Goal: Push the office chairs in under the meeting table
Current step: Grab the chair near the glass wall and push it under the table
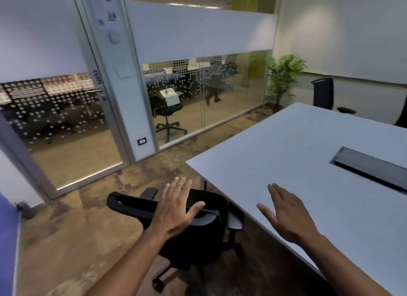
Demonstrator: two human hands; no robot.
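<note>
Spreading over the top edge of a black mesh-backed office chair (176, 225), the fingers (178, 190) of the left hand (176, 209) are held straight and slightly fanned, with the thumb stretched out to the right across the backrest rim; whether the palm is actually pressed on the rim cannot be told. The right hand (286, 216) is seen flat and open, fingers close together and thumb apart, held above the near part of the white rectangular meeting table (275, 145). The chair is placed at the table's near left corner, its seat partly tucked beneath the tabletop and one armrest just beside the edge. A dark recessed cable tray (370, 167) is set into the tabletop at the right. A second black office chair (323, 95) is seen at the far side, near a green potted plant (284, 75).
</note>
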